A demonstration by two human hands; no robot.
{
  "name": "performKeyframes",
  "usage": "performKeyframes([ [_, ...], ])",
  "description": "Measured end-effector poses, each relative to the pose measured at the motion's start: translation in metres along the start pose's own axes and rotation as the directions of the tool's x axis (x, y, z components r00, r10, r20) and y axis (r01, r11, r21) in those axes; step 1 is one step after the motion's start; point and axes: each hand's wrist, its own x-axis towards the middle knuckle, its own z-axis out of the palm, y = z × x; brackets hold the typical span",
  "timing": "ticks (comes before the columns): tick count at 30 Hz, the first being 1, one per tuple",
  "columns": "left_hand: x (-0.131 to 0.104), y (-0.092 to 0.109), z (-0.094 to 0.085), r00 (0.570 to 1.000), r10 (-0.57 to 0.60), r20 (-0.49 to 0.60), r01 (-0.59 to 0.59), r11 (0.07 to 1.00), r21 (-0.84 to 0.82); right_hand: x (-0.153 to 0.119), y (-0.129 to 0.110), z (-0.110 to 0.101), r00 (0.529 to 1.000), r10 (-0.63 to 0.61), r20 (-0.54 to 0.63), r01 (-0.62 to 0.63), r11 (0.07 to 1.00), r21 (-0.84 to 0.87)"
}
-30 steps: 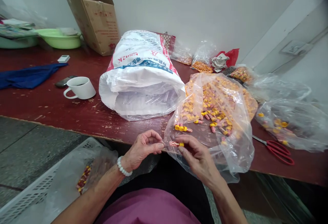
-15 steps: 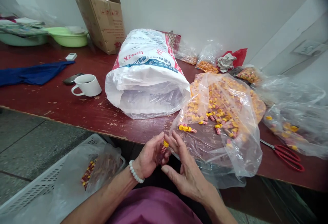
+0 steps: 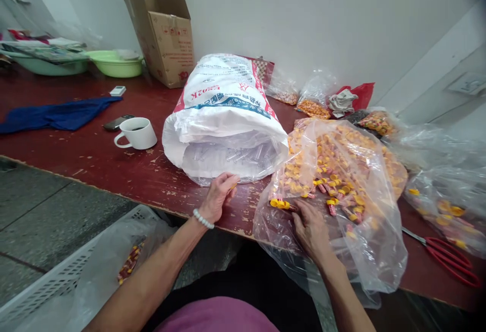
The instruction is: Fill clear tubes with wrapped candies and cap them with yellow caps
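1. While your right hand (image 3: 312,230) is resting in front of the printed sack (image 3: 224,114) and to its right, its fingertips are touching a yellow-capped piece (image 3: 281,204); whether they are pinching it, I cannot tell.
2. Your left hand (image 3: 218,199) is hovering just before the sack's mouth, fingers curled together and apparently pinching a small item (image 3: 233,187), mostly hidden, with a trace of yellow showing.
3. You are probably picking out a single piece on the right. That seems to be calling for closing thumb and forefinger around it and lifting it clear of the loose film.
4. Lying with its mouth towards you, the sack is holding clear objects (image 3: 246,155), too faint to name.
5. Right of the sack, a transparent bag (image 3: 381,268) is holding a heap of yellow-capped pieces (image 3: 332,205).
6. Below and left of the sack, a white basket (image 3: 70,266) is holding plastic film (image 3: 96,271) and red-and-yellow pieces (image 3: 131,262).
7. Left of the sack, a mug (image 3: 146,138) is holding something dark.
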Motion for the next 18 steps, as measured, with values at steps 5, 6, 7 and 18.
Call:
performKeyframes([
  [5,0.069,0.003,0.03,0.988,0.15,-0.047,-0.057,0.617,0.785,0.007,-0.001,0.01,0.998,-0.032,0.058,0.035,0.998,-0.052],
  [6,0.081,0.001,0.036,0.988,0.138,-0.062,-0.026,0.559,0.828,0.008,-0.003,0.008,0.997,-0.033,0.063,0.037,0.997,-0.061],
  [7,0.091,-0.001,0.042,0.99,0.121,-0.073,-0.003,0.536,0.844,0.008,-0.005,0.006,0.997,-0.034,0.067,0.038,0.997,-0.068],
  [18,0.088,-0.007,0.026,0.997,0.062,0.052,-0.079,0.606,0.791,0.016,-0.017,-0.003,1.0,-0.023,0.013,0.021,0.989,0.144],
])
